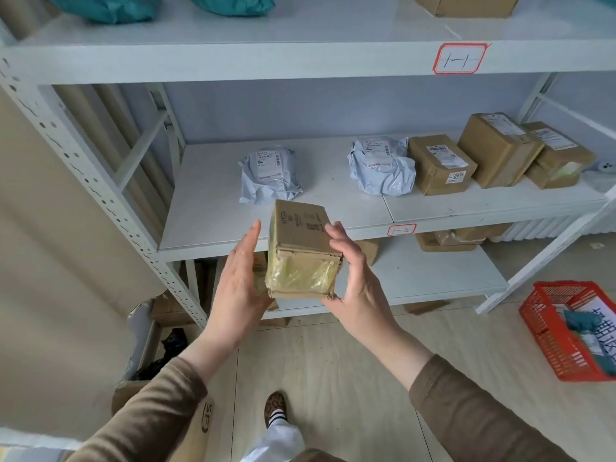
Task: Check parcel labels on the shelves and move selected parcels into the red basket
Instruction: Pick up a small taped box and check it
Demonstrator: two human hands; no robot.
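Note:
I hold a small brown cardboard box (pixel 301 241), its near end wrapped in yellowish tape, in front of the middle shelf (pixel 213 208). My left hand (pixel 238 281) supports its left side and underside with the fingers straight. My right hand (pixel 353 278) grips its right side. On the middle shelf lie two grey poly-bag parcels (pixel 268 178) (pixel 381 168) with white labels and three brown boxes (pixel 440 165) (pixel 498 150) (pixel 558 155). The red basket (pixel 550 331) stands on the floor at the right with teal parcels and a paper sheet inside.
The top shelf (pixel 300 28) carries teal bags (pixel 110 6) and a brown box (pixel 466 5). The lower shelf (pixel 433 271) holds more brown parcels (pixel 446 240). An open carton (pixel 156 361) stands on the floor at the left beside the perforated shelf post (pixel 100 181). My foot (pixel 276 406) is on the wooden floor.

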